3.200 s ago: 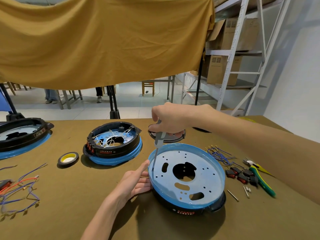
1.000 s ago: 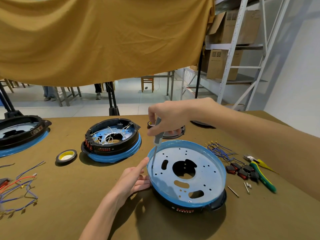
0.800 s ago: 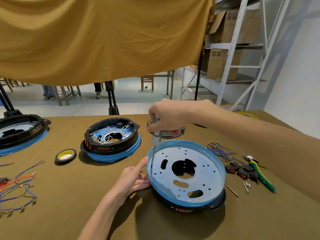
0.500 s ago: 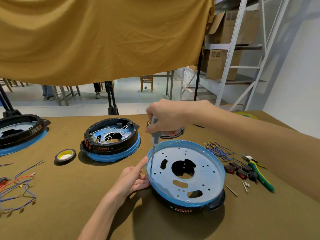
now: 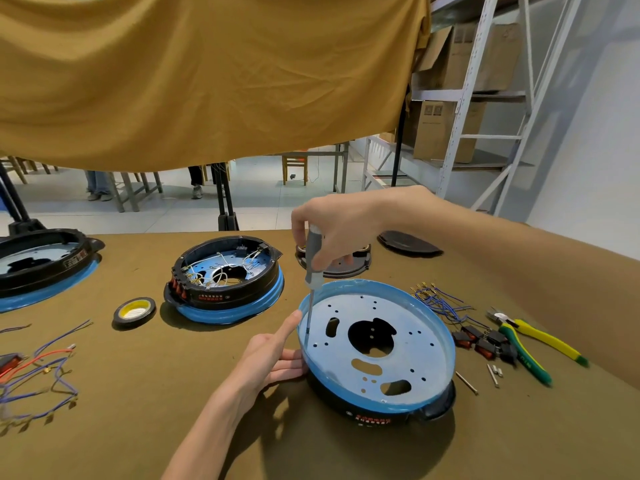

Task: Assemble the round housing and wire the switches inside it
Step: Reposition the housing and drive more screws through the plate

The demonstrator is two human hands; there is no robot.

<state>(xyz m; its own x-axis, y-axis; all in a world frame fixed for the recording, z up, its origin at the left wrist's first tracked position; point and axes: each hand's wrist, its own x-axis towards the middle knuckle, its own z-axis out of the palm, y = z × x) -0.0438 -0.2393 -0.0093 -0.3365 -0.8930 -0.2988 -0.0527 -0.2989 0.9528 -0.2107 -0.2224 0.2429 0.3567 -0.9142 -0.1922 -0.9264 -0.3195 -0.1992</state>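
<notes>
A round housing (image 5: 408, 344) lies in front of me: a blue perforated plate on a black base, tilted toward me. My right hand (image 5: 341, 228) grips a grey screwdriver (image 5: 313, 261) upright, its tip down at the plate's left edge. My left hand (image 5: 270, 355) rests against the housing's left rim with straight fingers. Several black and red switches (image 5: 485, 342) and blue wires (image 5: 438, 301) lie to the right of the housing.
A wired housing (image 5: 225, 278) stands at the back centre, another (image 5: 41, 261) at far left. A tape roll (image 5: 134, 310), loose wires (image 5: 38, 372), green-yellow pliers (image 5: 526, 344), screws (image 5: 491, 374) and a black cover (image 5: 407, 242) lie on the brown table. A hanging cloth (image 5: 207, 74) is overhead.
My right hand shifted its fingers on the screwdriver handle, which stays upright at the plate's left edge. My left hand kept its place on the rim.
</notes>
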